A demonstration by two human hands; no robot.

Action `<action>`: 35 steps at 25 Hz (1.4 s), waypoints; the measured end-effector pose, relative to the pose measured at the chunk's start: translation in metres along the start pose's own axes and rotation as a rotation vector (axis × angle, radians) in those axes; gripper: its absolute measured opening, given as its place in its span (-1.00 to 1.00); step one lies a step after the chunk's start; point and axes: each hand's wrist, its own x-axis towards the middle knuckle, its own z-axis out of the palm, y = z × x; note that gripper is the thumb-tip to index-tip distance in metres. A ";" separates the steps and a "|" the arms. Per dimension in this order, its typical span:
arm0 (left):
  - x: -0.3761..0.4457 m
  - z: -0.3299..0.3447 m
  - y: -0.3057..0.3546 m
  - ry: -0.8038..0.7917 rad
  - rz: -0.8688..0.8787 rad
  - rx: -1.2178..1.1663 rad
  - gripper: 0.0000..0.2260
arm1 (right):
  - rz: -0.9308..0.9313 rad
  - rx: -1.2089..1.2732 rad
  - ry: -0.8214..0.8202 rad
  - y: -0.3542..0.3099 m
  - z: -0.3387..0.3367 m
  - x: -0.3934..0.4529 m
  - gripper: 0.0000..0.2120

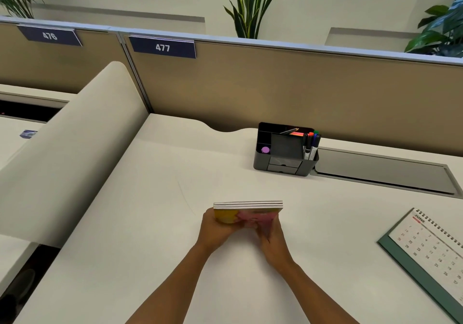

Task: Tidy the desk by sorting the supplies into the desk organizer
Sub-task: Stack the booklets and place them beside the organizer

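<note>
A small stack of thin notebooks with yellow and pink covers is held above the white desk, tilted with its page edges facing up. My left hand grips the stack's left end and my right hand grips its right end. The dark grey desk organizer stands at the back of the desk, well beyond the hands. It holds several markers in its right slot, a purple round item at the left, and an orange-pink item at the back.
A desk calendar with a green base lies at the right edge. A grey cable-tray lid is set into the desk right of the organizer. A tan partition closes the back; a curved cream divider rises at the left.
</note>
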 end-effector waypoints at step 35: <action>0.211 -0.092 -0.001 0.242 -0.440 0.518 -0.26 | 0.505 -0.043 -0.089 -0.036 0.087 0.188 -0.88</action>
